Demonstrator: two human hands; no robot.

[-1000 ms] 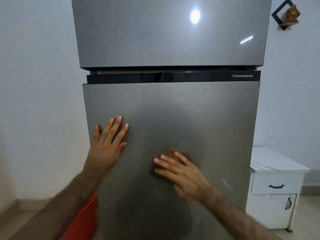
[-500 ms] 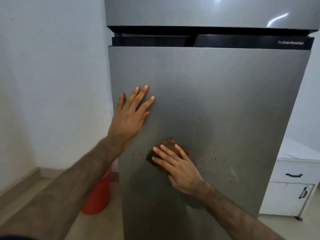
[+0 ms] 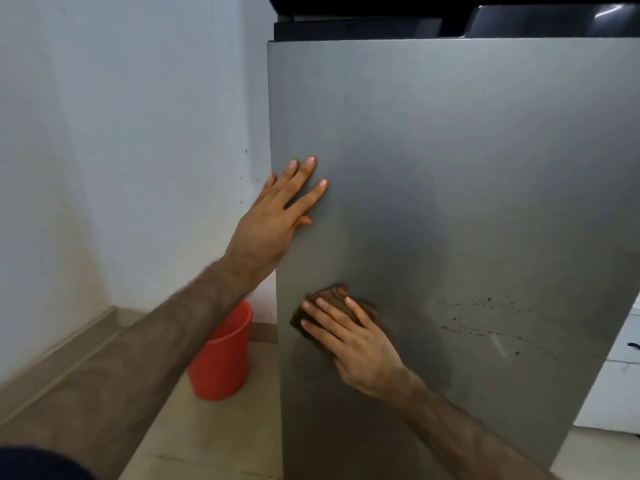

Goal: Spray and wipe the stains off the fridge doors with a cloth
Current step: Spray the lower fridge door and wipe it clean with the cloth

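The grey lower fridge door (image 3: 450, 150) fills the right of the head view. My left hand (image 3: 273, 220) lies flat and open against its left edge, fingers spread. Lower down, my right hand (image 3: 356, 344) presses a brown cloth (image 3: 341, 299) against the door, with most of the cloth hidden under the fingers. Dark specks and streaks of stain (image 3: 481, 317) sit on the door to the right of the cloth. No spray bottle is in view.
A red bucket (image 3: 221, 362) stands on the tiled floor left of the fridge, by the white wall (image 3: 121, 133). A white cabinet (image 3: 616, 375) with dark handles stands at the right edge. The dark band between the doors (image 3: 381, 26) is at the top.
The view has dropped and swung left, closer to the door. My right hand has slid the cloth down and left on the door. My left hand stays flat at the door's left edge.
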